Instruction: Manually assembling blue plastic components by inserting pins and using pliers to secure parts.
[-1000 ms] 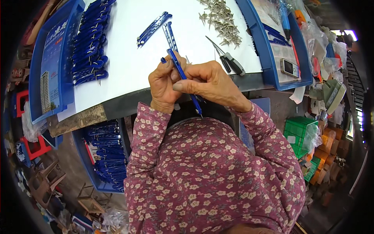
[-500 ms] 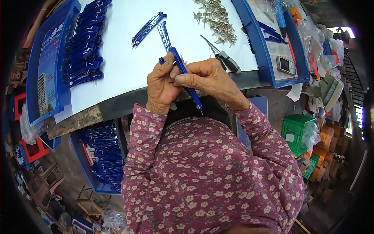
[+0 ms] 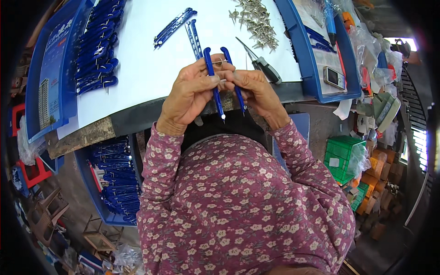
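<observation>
The left forearm (image 3: 161, 162) and right forearm (image 3: 298, 149), clothed in long maroon sleeves (image 3: 162, 149) printed with cream flowers, extend forward beside the torso (image 3: 243, 197) and converge toward the midline. The bare left hand (image 3: 190, 91) points forward and inward, its thumb (image 3: 201, 84) stretched rightward against curled fingers in a pinch. The bare right hand (image 3: 262, 94) angles forward and leftward, thumb and fingers likewise drawn together. The hands lie close; whether they touch is unclear.

Phone (image 3: 334, 78): silver, dark screen.
Green crate (image 3: 337, 158): right, near brown boxes (image 3: 376, 167).
Red stool (image 3: 44, 171): far left.
Brown chair (image 3: 39, 219): lower left.
</observation>
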`<state>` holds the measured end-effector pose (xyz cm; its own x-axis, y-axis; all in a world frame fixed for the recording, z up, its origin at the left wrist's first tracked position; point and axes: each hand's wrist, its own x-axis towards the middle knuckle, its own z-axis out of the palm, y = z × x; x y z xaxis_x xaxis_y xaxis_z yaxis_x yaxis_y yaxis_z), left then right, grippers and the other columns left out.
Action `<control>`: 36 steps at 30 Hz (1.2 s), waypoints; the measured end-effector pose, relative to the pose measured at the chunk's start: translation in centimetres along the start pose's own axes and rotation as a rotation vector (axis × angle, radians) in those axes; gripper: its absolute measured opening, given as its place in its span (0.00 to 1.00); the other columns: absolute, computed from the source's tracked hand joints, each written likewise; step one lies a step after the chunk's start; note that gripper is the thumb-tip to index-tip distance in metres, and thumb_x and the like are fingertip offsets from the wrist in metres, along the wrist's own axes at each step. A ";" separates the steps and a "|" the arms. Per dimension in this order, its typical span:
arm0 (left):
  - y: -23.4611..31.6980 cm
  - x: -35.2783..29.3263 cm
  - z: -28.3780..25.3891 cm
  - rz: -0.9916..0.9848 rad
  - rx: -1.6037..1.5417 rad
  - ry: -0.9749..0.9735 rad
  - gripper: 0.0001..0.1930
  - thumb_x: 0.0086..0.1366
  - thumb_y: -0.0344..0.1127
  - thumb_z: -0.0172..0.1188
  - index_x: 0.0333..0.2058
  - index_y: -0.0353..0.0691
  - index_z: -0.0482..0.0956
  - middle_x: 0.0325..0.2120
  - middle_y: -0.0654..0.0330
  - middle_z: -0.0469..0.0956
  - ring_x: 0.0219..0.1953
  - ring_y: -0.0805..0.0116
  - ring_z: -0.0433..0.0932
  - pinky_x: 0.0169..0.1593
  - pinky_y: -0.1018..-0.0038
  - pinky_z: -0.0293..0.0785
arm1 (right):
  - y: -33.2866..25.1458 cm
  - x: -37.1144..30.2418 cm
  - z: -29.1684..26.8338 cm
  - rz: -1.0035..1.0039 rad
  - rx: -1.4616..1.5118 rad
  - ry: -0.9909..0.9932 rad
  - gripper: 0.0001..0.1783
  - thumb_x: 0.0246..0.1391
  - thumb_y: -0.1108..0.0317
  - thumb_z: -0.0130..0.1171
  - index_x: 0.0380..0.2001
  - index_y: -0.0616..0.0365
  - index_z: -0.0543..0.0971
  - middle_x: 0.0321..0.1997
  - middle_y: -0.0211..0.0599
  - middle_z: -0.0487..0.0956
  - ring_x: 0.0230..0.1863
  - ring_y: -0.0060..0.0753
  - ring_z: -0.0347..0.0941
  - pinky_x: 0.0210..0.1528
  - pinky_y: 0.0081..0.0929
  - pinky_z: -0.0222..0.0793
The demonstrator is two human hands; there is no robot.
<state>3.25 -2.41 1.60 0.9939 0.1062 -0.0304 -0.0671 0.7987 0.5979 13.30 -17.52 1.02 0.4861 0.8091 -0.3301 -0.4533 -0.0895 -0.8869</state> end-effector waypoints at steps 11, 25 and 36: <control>0.0 -0.6 0.5 0.002 0.044 0.032 0.20 0.57 0.28 0.52 0.47 0.27 0.60 0.39 0.53 0.70 0.40 0.69 0.74 0.44 0.78 0.71 | 0.6 0.0 0.3 0.019 0.041 0.038 0.14 0.52 0.60 0.53 0.29 0.62 0.78 0.21 0.25 0.74 0.14 0.09 0.56 0.14 0.09 0.47; 0.3 -0.9 0.3 0.011 0.113 0.016 0.17 0.59 0.29 0.51 0.45 0.27 0.63 0.32 0.55 0.72 0.28 0.74 0.73 0.33 0.82 0.71 | -0.4 -0.9 1.0 -0.031 -0.077 -0.009 0.15 0.53 0.59 0.53 0.24 0.61 0.76 0.16 0.21 0.68 0.14 0.09 0.54 0.15 0.09 0.46; 0.5 -1.2 2.6 0.207 0.437 0.119 0.09 0.62 0.33 0.50 0.35 0.32 0.69 0.19 0.63 0.70 0.14 0.85 0.59 0.17 0.88 0.53 | -4.1 -2.7 2.3 -0.279 0.087 -0.269 0.27 0.60 0.54 0.35 0.34 0.72 0.73 0.09 0.23 0.61 0.07 0.11 0.47 0.10 0.13 0.43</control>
<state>2.24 -3.71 4.05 0.9449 0.3236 0.0489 -0.1941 0.4337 0.8799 12.10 -17.96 6.28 0.3917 0.9197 0.0263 -0.3983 0.1953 -0.8962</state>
